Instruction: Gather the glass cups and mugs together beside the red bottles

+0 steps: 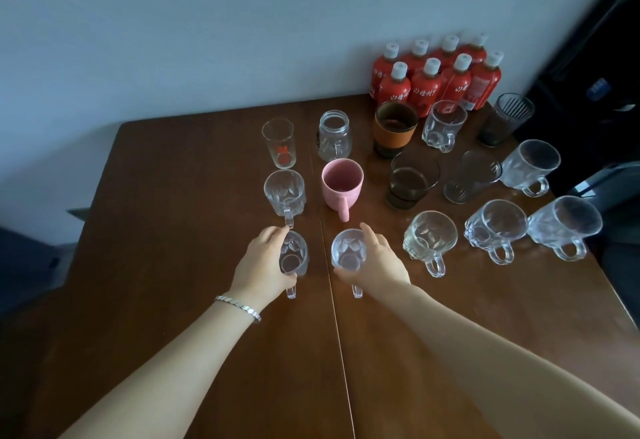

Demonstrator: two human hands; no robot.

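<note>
Two bare arms reach forward over a dark brown wooden table [173, 230], seen from above. The left hand [263, 258], with a silver bracelet [239, 307] at the wrist, is wrapped around the left side of a clear glass mug [294, 258]. The right hand [377, 262] is wrapped around the right side of a second clear mug [348, 255]. Each hand holds its mug by the body; both handles point back toward the person. The two mugs stand side by side near the middle of the table, a seam in the tabletop running between them. Whether they are lifted or resting on the wood cannot be told.

Just beyond the hands stand another clear mug [284, 194] and a pink mug [341, 184]. Behind those are a tall glass with a red print [278, 142] and a glass jar [334, 135].

Further right, three more clear mugs [497, 227] sit in a row, with assorted glasses and mugs behind them reaching back to the far right corner. There, against the pale wall, stands a tight cluster of red bottles [436, 74] with white caps.

The gathering looks partly done: roughly ten pieces already sit close to the bottles, while six, counting the two in hand, are well apart on the left and have yet to be brought over.
</note>
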